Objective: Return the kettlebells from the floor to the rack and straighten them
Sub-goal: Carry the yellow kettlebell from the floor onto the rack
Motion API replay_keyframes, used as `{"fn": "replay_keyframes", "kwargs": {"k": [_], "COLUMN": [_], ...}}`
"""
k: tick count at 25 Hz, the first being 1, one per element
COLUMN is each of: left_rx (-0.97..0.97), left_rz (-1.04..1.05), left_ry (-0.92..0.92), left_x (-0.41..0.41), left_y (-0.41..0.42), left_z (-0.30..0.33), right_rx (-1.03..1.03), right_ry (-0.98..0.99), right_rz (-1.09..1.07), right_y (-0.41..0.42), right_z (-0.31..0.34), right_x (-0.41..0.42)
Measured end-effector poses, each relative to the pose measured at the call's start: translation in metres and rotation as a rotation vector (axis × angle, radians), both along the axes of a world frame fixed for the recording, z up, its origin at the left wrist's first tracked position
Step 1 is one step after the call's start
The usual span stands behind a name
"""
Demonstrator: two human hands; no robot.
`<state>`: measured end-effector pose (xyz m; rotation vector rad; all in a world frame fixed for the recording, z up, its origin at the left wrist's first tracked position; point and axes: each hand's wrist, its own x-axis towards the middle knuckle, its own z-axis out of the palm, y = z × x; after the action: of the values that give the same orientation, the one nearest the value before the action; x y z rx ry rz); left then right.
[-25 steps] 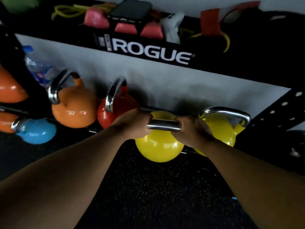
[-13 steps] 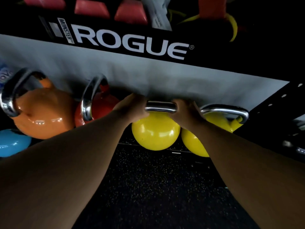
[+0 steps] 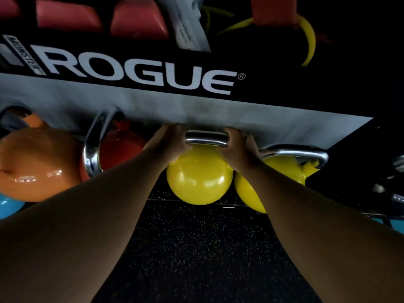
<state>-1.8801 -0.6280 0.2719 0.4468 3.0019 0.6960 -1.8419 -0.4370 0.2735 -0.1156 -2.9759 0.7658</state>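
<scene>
I'm looking at the rack [image 3: 135, 77], its black beam with white lettering running across the far side, and a grey band under it. Along the low shelf, left to right: an orange kettlebell [image 3: 37, 169], a red kettlebell [image 3: 122, 152], the yellow kettlebell [image 3: 199, 182] I'm holding, then a second yellow kettlebell [image 3: 282, 169] touching it on the right. I'm judging this one nearly placed, at the shelf's near edge; straightening is likely still left. A blue kettlebell [image 3: 8, 206] is sitting low at far left, whether on the floor I cannot tell. My left hand [image 3: 170, 145] and right hand [image 3: 238, 147] are both curling fingers tight around the steel handle [image 3: 206, 138], one at each end. Room is tight: knuckles sitting just under the grey band, the neighbour's handle just beside my right hand, a gap on the left toward the red one. The speckled floor [image 3: 196, 248] nearby is open.
</scene>
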Motion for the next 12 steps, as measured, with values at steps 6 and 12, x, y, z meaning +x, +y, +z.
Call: {"fn": "replay_keyframes", "kwargs": {"k": [6,12], "left_rx": [-0.005,0.025], "left_rz": [0.029,0.033], "left_ry": [0.008,-0.022], "left_x": [0.004,0.011], "left_y": [0.001,0.0], "left_z": [0.003,0.013], "right_rx": [0.028,0.168], "right_ry": [0.01,-0.077], "right_rz": [0.029,0.233], "right_y": [-0.001,0.008], "right_z": [0.003,0.023], "right_x": [0.001,0.005]}}
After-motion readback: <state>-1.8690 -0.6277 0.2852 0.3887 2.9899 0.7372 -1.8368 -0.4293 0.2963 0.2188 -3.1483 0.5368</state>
